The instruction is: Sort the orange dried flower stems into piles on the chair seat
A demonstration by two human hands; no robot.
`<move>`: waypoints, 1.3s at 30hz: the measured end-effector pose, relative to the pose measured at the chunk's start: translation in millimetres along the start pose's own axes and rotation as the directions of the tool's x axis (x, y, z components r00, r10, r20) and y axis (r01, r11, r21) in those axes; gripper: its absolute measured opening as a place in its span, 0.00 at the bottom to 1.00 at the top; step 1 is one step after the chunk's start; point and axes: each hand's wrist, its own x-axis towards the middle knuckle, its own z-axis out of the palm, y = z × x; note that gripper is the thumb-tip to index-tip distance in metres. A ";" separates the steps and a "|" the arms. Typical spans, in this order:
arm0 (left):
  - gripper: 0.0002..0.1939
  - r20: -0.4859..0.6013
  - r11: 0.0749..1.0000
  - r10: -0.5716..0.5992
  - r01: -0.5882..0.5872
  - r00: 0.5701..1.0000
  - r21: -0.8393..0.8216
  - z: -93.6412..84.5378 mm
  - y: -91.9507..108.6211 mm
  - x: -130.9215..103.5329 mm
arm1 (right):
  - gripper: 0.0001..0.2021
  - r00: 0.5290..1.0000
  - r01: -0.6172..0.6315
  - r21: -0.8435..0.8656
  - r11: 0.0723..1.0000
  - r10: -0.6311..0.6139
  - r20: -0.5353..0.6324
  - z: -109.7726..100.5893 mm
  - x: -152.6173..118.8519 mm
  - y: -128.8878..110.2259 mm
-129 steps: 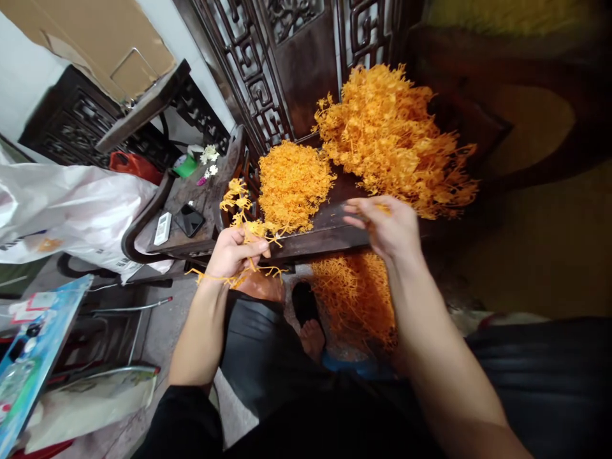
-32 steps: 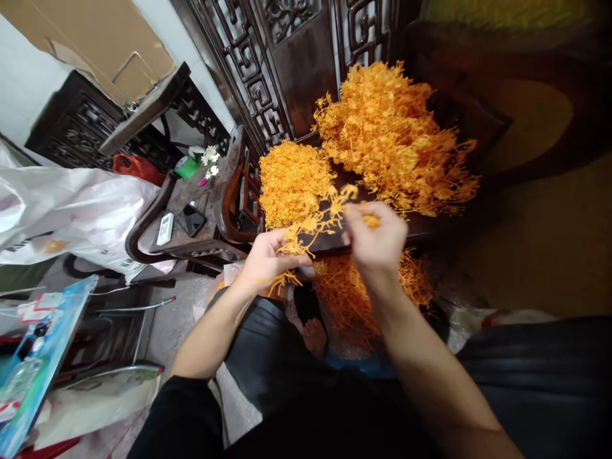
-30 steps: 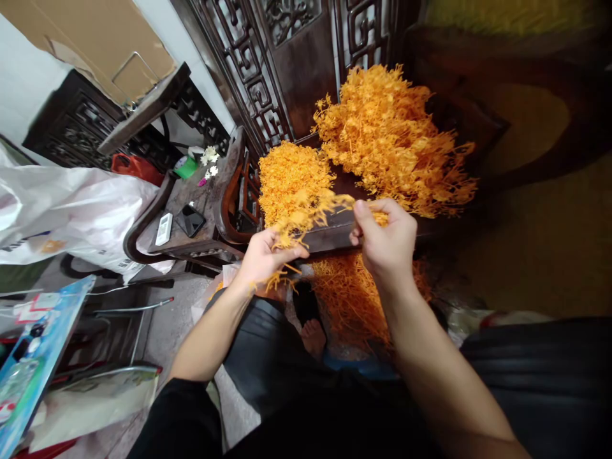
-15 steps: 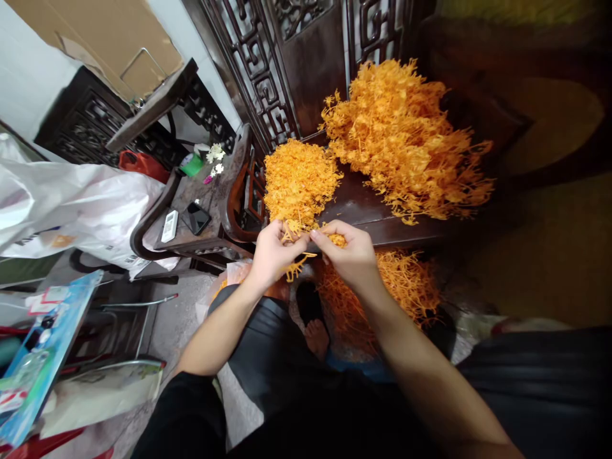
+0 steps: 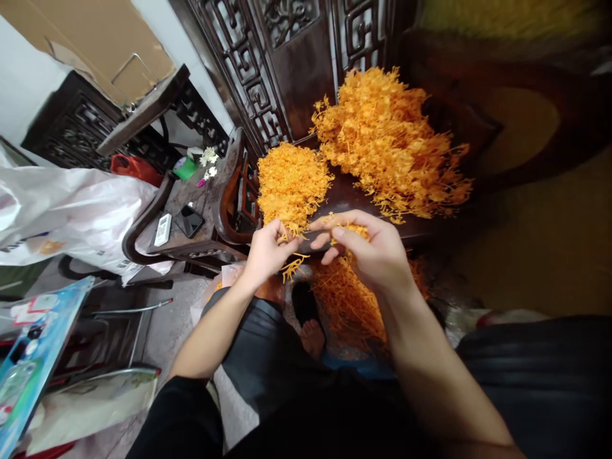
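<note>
My left hand (image 5: 270, 250) pinches a thin orange sprig (image 5: 292, 266), whose branching stems hang below the fingers. Close by on the right, my right hand (image 5: 370, 245) is cupped around small orange flower-like bits (image 5: 354, 229), with its thumb over them and the fingertips apart. Just beyond my left hand, a smaller heap of short orange bits (image 5: 294, 182) lies on the dark wooden seat (image 5: 344, 191). Behind and to the right is a larger heap of orange stemmed sprigs (image 5: 387, 143). Loose orange stems (image 5: 351, 306) are piled low down below my right hand, partly hidden by the forearm.
A wooden armrest (image 5: 229, 191) borders the seat on the left. Beyond it, a side table carries a black phone (image 5: 190, 220), a white remote (image 5: 163, 229), green tape (image 5: 184, 168) and white flowers (image 5: 209, 159). A white plastic bag (image 5: 71, 210) stands at far left.
My right hand has moved right, away from my left hand, and its fingers have spread around the orange bits. The left hand keeps its pinch. The view has shifted slightly.
</note>
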 end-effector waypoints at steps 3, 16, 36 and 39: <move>0.13 0.048 1.000 -0.010 0.010 0.999 -0.003 7.1 6.3 -10.2 | 0.16 0.999 -0.034 -0.021 0.999 0.034 -0.018 -5.3 5.1 4.9; 0.11 0.072 1.000 0.010 -0.008 0.997 -0.029 12.9 13.7 -13.1 | 0.17 0.993 -0.102 -0.309 0.946 0.117 0.030 -12.9 4.4 5.1; 0.13 0.299 0.967 0.199 -0.237 0.933 0.096 0.5 31.0 -17.5 | 0.08 0.927 0.373 -0.786 0.493 -0.161 0.340 -16.3 -2.9 -8.9; 0.14 0.285 0.960 0.227 -0.263 0.931 0.093 1.9 28.7 -17.6 | 0.09 0.928 0.364 -0.823 0.437 -0.093 0.361 -14.8 -5.0 -9.5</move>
